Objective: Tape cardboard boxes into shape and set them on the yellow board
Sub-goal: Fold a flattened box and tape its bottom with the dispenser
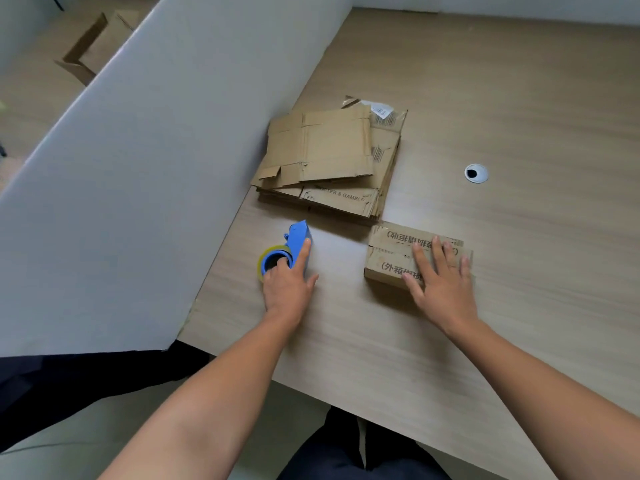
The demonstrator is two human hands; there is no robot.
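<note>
Cardboard stack reads "& GAMBLE"; right hand presses Chinese-printed box.

Worktop was wood-grain. Cable grommet sat beyond right hand, well apart. Grey partition stood left of left hand.

Left hand curls round the tape dispenser, index finger straight along it; right hand presses flat, fingers spread, on the box.
</note>
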